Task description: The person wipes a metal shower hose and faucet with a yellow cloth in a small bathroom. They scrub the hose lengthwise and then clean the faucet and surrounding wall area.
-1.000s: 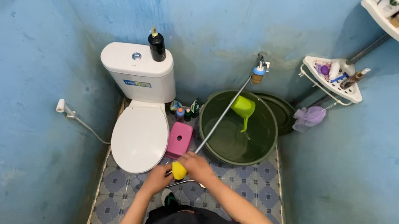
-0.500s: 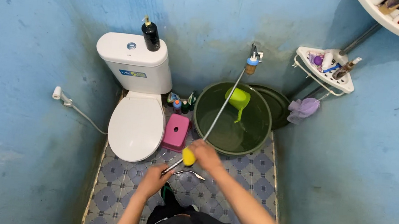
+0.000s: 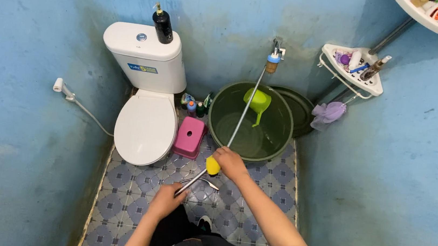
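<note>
While the right hand (image 3: 230, 162) is closed around a long metal pole (image 3: 245, 109) just above its yellow grip (image 3: 213, 166), the left hand (image 3: 166, 199) is closed on the pole's lower end, lower and nearer the body, so the two hands sit apart along the same shaft. From the hands the pole slants up and away over a dark green basin (image 3: 277, 137) holding water, its far end reaching up near the wall tap (image 3: 274, 55). A lime green dipper (image 3: 257, 101) sits inside the basin, beside the pole. A thin curved piece of metal (image 3: 207, 181) shows over the patterned tile floor (image 3: 129, 206) between the hands. Left of the basin stands a small pink stool (image 3: 190, 136), touching the white toilet (image 3: 145, 126), whose lid is shut. A black pump bottle (image 3: 162, 24) stands on the toilet's cistern. Small bottles (image 3: 195, 104) crowd the corner between cistern and basin. On the right blue wall hangs a white corner shelf (image 3: 366, 87) with toiletries, a purple sponge (image 3: 328, 113) below it.
</note>
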